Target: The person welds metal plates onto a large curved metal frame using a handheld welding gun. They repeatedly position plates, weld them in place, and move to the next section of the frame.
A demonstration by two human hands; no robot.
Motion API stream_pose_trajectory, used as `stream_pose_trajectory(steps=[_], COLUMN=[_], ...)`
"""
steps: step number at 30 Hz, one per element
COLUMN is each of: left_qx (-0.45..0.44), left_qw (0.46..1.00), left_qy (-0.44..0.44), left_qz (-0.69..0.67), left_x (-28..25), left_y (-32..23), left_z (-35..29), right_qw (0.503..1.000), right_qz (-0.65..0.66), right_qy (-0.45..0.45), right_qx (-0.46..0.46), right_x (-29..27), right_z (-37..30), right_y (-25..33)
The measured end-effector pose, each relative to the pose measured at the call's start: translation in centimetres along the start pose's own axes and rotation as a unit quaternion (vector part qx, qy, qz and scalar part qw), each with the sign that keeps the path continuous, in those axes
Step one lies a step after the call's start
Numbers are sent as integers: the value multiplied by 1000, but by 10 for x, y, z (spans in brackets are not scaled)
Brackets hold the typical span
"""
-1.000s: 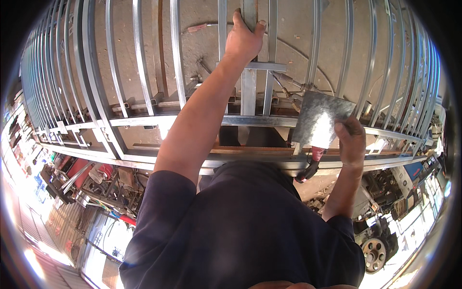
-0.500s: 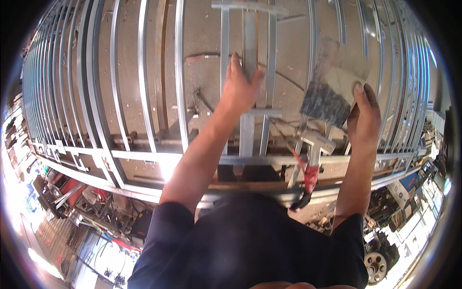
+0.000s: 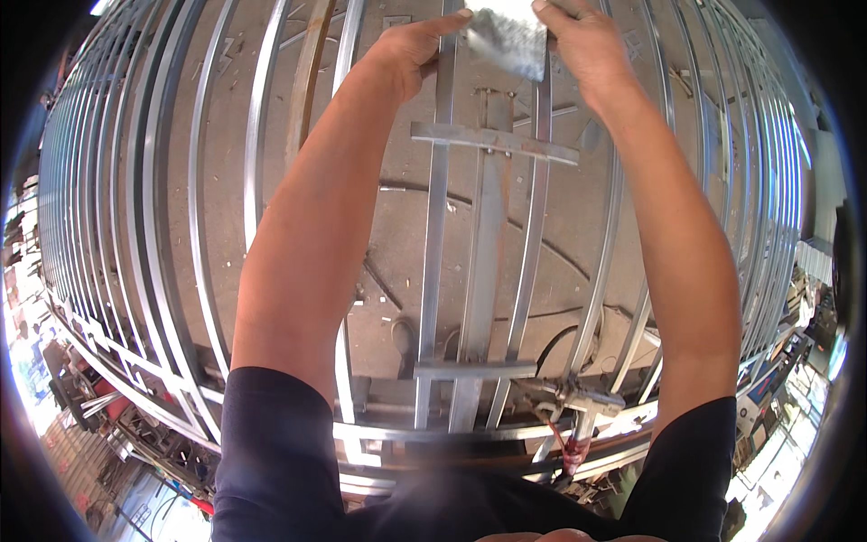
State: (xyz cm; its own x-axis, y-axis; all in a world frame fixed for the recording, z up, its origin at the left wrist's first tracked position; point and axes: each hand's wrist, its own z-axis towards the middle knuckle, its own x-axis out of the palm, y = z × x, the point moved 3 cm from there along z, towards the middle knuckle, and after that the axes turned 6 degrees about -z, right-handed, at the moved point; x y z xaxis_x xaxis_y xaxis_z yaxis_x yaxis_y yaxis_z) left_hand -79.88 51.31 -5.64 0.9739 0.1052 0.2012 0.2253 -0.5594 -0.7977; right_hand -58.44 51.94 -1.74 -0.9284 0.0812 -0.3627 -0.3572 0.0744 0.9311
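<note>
Both my arms reach far forward over a steel grille of long parallel bars [image 3: 208, 226] lying on a concrete floor. My left hand [image 3: 411, 50] and my right hand [image 3: 587, 45] each grip an edge of a small grey sheet-metal plate [image 3: 508, 36], held over two bars at the top of the view. Just below the plate, a short flat crosspiece [image 3: 492, 140] lies across a central flat bar [image 3: 479, 298]. A second crosspiece [image 3: 474, 369] sits nearer to me.
A clamp-like tool with a red handle [image 3: 573, 425] rests on the grille's near rail at lower right, beside a dark cable [image 3: 555, 343]. Workshop clutter lies beyond the frame at lower left [image 3: 99, 397], and machinery and tyres at right [image 3: 795, 361].
My right hand has carried the metal plate from the near right up to the far end of the grille. My left hand slid forward and now grips the plate too.
</note>
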Motion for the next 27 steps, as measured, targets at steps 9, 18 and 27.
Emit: stream_pose_trajectory(steps=[9,18,27], left_qx=[-57,-47,-50], left_qw=[992,994,993], left_qy=[83,75,84], left_qz=[-81,-68,-58], left_x=[14,17,20], left_y=[18,15,18], left_z=[31,28,32], right_qw=[997,971,966], right_qz=[-75,190,175], right_qy=[-19,34,78], right_qx=[8,143,175], right_x=[12,24,25], right_z=[-3,-7,5], right_y=[-35,-62,-78])
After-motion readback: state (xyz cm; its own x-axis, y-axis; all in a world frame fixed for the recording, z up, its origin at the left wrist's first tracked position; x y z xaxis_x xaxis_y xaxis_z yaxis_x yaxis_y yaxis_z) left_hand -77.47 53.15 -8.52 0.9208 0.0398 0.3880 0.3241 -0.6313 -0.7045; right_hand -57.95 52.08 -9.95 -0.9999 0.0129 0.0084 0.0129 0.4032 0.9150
